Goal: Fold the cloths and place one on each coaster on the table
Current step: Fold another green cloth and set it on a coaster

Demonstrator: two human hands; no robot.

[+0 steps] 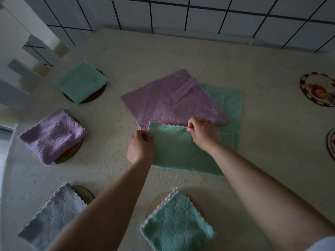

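Observation:
A green cloth (pixel 181 153) lies at the table's middle, its near part doubled over. My left hand (pixel 140 148) pinches the folded flap's left corner and my right hand (pixel 203 132) pinches its right corner. A purple cloth (pixel 170 102) lies flat over the green cloth's far part. Folded cloths sit on coasters: green (pixel 79 82) at far left, purple (pixel 52 135) at left, pale lilac (pixel 52 216) at near left, and green (pixel 176 225) at near centre. A bare round coaster (pixel 319 91) lies at the far right, another (pixel 331 144) at the right edge.
The table (pixel 262 134) wears a cream patterned covering. A white tiled wall (pixel 199 13) runs along its far side. White slatted chair backs (pixel 23 69) stand beyond the left edge.

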